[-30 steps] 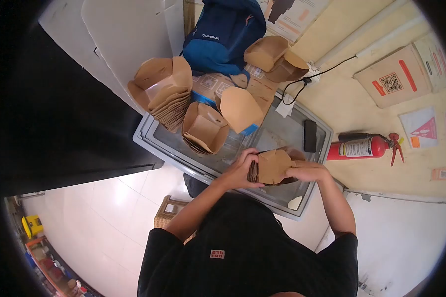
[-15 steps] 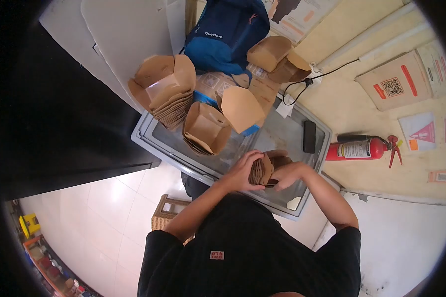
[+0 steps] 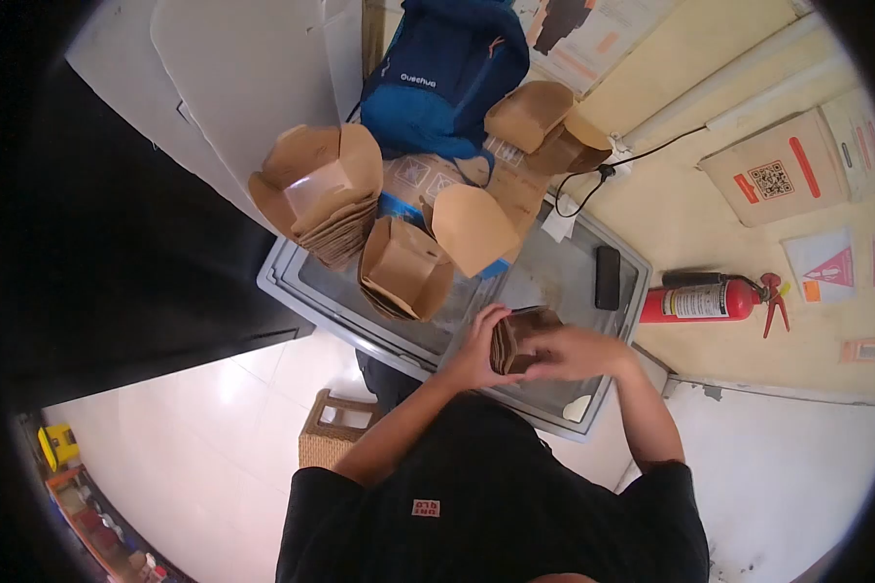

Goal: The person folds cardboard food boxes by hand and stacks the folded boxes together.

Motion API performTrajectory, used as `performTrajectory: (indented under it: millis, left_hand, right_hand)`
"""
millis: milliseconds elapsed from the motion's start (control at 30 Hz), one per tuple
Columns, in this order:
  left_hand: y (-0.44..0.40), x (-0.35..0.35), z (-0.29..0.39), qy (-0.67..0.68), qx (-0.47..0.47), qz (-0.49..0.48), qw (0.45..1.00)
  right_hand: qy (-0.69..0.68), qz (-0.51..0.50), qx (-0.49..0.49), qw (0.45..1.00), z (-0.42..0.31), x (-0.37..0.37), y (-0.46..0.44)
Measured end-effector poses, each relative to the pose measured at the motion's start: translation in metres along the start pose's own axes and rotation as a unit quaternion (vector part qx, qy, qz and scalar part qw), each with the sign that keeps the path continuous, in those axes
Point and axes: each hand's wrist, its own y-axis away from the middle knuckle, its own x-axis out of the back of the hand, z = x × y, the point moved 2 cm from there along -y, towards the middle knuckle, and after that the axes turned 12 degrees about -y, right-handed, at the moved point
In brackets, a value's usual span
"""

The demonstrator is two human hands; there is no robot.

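Observation:
A nested stack of small brown cardboard food boxes point(image 3: 508, 342) is held at the front of the grey chest lid point(image 3: 428, 342). My left hand point(image 3: 472, 356) is wrapped round the stack's left side, thumb low and fingers above. Over the right side and mouth of the stack lies my right hand point(image 3: 576, 352), smeared by motion. Its fingertips reach the top box, but their grip does not show clearly. Further back, another stack of open boxes point(image 3: 405, 272) leans to the left, beside a single upturned box point(image 3: 473, 231).
A taller box stack point(image 3: 326, 199) is at the back left, and more boxes point(image 3: 544, 121) lie by the wall. A blue backpack point(image 3: 437, 87) stands behind. On the lid's right is a black phone point(image 3: 607, 277); a fire extinguisher point(image 3: 700, 299) is beyond. A wicker stool point(image 3: 331, 428) sits below left.
My right hand has shifted from the stack's lower right side up across its mouth. My left hand keeps hold of the stack. The view has tilted slightly.

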Motion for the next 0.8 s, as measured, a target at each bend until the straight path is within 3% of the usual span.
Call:
performTrajectory:
  millis: [67, 133, 233, 267, 400, 500, 700, 800]
  left_hand:
    - [0.003, -0.005, -0.005, 0.037, -0.013, 0.019, 0.999]
    - [0.006, -0.009, -0.004, 0.003, -0.004, -0.004, 1.000]
    - [0.005, -0.023, -0.007, -0.009, -0.035, 0.010, 0.999]
    - [0.005, -0.026, -0.009, -0.009, -0.048, 0.026, 0.998]
    - [0.007, -0.016, -0.008, 0.000, -0.046, -0.016, 0.999]
    - [0.001, -0.005, 0.004, -0.075, -0.075, -0.061, 0.992]
    - [0.001, -0.011, 0.000, -0.040, -0.056, -0.011, 0.998]
    - [0.005, -0.020, -0.005, -0.021, -0.057, -0.001, 0.998]
  right_hand:
    - [-0.139, 0.185, 0.027, 0.972, 0.002, 0.014, 0.017]
    - [-0.252, 0.420, 0.076, 0.868, 0.030, 0.020, 0.020]
    - [-0.271, 0.418, -0.020, 0.867, 0.110, -0.043, -0.009]
    - [-0.232, 0.404, 0.003, 0.885, 0.102, -0.055, -0.013]
    - [-0.188, 0.546, 0.080, 0.812, 0.032, -0.004, -0.004]
    - [0.036, 0.561, 0.185, 0.806, -0.048, 0.032, -0.013]
    - [0.083, 0.417, 0.322, 0.846, -0.116, 0.079, -0.097]
    - [0.153, 0.301, 0.240, 0.910, -0.118, 0.098, -0.132]
